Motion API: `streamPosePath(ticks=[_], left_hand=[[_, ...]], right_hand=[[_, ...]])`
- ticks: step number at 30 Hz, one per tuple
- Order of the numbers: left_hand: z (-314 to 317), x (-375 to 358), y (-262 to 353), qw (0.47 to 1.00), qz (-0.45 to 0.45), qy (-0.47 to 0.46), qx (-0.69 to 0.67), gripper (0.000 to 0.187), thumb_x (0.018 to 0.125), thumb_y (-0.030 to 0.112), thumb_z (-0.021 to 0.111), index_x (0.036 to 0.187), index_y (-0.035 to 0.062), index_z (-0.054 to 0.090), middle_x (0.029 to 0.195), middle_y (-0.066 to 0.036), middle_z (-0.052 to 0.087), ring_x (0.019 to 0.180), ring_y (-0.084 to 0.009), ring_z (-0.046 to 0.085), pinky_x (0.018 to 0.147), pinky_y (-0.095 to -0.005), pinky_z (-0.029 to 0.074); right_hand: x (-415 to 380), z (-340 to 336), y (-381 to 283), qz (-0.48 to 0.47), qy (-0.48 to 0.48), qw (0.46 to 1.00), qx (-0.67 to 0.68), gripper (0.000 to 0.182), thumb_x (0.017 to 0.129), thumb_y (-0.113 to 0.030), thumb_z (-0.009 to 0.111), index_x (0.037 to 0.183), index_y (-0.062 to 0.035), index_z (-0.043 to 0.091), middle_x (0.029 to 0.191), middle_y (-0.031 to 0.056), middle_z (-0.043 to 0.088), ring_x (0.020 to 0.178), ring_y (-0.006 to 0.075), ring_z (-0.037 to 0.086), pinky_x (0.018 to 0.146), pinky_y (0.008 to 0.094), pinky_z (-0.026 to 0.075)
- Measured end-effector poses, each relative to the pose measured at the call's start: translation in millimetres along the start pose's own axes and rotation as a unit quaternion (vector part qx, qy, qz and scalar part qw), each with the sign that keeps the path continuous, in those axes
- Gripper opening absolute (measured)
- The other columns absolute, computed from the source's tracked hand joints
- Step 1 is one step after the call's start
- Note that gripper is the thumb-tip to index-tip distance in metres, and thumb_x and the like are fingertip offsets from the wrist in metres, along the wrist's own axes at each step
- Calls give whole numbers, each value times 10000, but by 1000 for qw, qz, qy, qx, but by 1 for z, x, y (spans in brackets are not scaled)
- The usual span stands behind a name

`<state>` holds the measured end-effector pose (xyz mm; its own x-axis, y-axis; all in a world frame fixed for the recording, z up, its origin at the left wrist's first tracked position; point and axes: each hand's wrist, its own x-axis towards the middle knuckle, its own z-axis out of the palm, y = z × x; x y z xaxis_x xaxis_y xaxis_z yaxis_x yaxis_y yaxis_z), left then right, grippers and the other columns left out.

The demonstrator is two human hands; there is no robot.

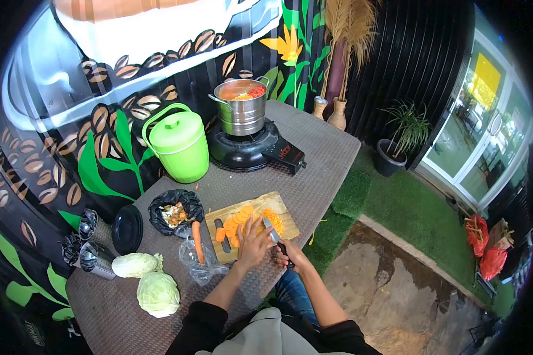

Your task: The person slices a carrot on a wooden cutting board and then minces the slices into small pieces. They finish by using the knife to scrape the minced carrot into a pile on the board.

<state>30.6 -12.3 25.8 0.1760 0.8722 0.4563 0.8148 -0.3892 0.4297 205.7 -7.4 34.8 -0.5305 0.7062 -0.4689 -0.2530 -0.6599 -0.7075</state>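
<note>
My right hand is closed around the black handle of a knife, its blade angled over the cutting board. My left hand presses down with its fingertips on carrot slices, beside the blade. Underneath is a wooden cutting board with a dark slot at its left end. Finely cut carrot is heaped beyond the knife. A short carrot piece sits near the board's slot. What lies directly under my left fingers is hidden.
Left of the board, a whole carrot lies on a plastic bag, near a black scrap bag. Cabbages stand farther left. Behind are a green lidded bucket and a steel pot on a black stove.
</note>
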Motion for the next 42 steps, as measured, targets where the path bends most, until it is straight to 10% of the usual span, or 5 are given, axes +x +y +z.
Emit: streamPosePath(ticks=[10, 18, 26, 30, 42], left_hand=[[27, 31, -22, 995, -97, -1, 25, 362, 976, 341, 418, 1241, 199, 619, 1461, -94, 372, 1399, -307, 212, 1080, -555, 159], [24, 32, -19, 953, -238, 53, -180, 203, 694, 304, 788, 808, 138, 764, 740, -31, 695, 823, -215, 582, 844, -370, 382], [28, 24, -21, 972, -144, 118, -145, 205, 758, 255, 741, 935, 150, 744, 909, -60, 686, 940, -241, 543, 908, -403, 371], [-1, 18, 9, 992, 22, 87, -94, 282, 903, 219, 565, 1162, 186, 671, 1306, -100, 523, 1203, -317, 393, 1034, -462, 264], [1, 0, 10, 997, 44, 18, -53, 380, 977, 387, 377, 1162, 238, 673, 1430, -100, 397, 1326, -351, 241, 1078, -536, 85]], right_hand=[[-20, 7, -12, -24, 78, 990, -112, 351, 964, -364, 366, 741, -96, 411, 457, -15, 348, 354, 119, 352, 370, 284, 318], [5, -8, 9, -106, 197, 887, -404, 488, 926, -338, 429, 674, 56, 569, 604, 206, 594, 526, 281, 628, 511, 415, 483], [-5, 11, 9, -220, 322, 639, -663, 267, 856, -282, 567, 934, -27, 556, 716, 233, 641, 653, 369, 647, 572, 474, 505], [-12, 19, -1, -207, 312, 623, -686, 299, 813, -275, 619, 987, -50, 527, 714, 208, 645, 651, 351, 652, 566, 458, 506], [-18, 14, 1, -330, 333, 573, -673, 251, 704, -187, 702, 857, -79, 536, 685, 141, 608, 617, 335, 622, 566, 428, 488]])
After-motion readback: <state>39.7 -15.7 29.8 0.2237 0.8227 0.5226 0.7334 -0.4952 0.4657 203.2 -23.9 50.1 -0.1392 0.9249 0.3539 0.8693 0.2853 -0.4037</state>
